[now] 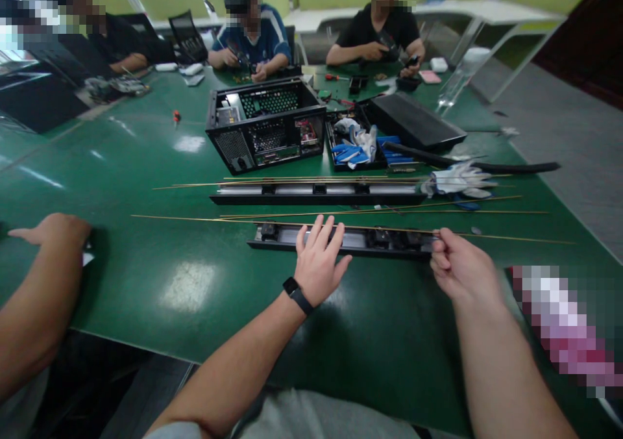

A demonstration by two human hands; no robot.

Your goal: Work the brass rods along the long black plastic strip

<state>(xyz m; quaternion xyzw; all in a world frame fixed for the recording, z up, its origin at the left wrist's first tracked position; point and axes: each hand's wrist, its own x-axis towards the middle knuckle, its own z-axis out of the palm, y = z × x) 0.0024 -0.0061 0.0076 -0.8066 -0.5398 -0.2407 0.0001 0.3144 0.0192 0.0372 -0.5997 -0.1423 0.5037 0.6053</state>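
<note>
My left hand (318, 260), with a dark watch on its wrist, lies with fingers spread over the nearer black channel (357, 250). Its fingertips reach a long thin brass-coloured rod (195, 219) that runs lengthwise above the channel. Near the channel's right end, my right hand (460, 267) is closed in a pinch on this same rod, which sticks out on both sides. Small black blocks (380, 238) sit inside the channel, partly hidden by my left hand. Behind it lies a second black channel (316, 199), with several similar rods along it.
An open black computer case (287, 134) stands beyond the channels. Right of it are a tray with blue-and-white gloves (357, 143), a black panel (413, 121) and a black tube (511, 166). Another person's arm (53, 263) rests at left. People work across the green table (121, 283).
</note>
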